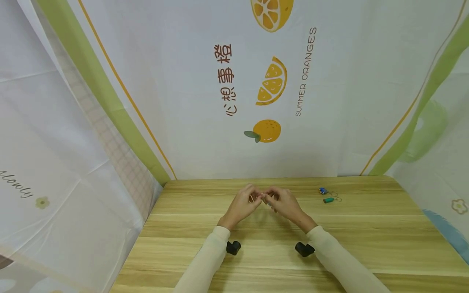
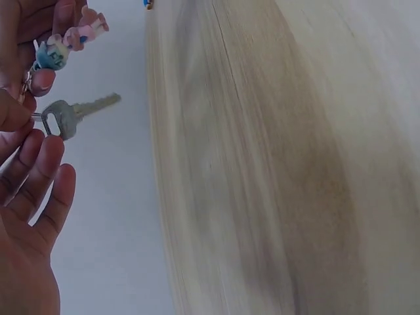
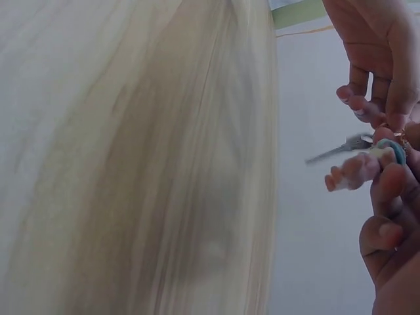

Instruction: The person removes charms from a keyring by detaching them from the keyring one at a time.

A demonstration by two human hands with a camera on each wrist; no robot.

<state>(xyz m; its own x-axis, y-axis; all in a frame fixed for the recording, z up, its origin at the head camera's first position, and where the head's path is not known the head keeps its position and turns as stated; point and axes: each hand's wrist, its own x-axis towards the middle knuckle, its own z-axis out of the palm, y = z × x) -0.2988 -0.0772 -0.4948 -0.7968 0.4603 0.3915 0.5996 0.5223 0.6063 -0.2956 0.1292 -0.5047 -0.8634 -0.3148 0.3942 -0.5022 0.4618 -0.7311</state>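
Across the bottom of the head view we see the table (image 1: 267, 262), with a cloth wall (image 1: 199, 138) behind. At lower centre, the left grip (image 1: 242, 204) and right grip (image 1: 286, 204) meet over it, a key (image 2: 67, 118) and a charm (image 2: 54, 55) held there. To their right, the rear keychain (image 1: 323, 190) lies just behind the front keychain (image 1: 328, 200).
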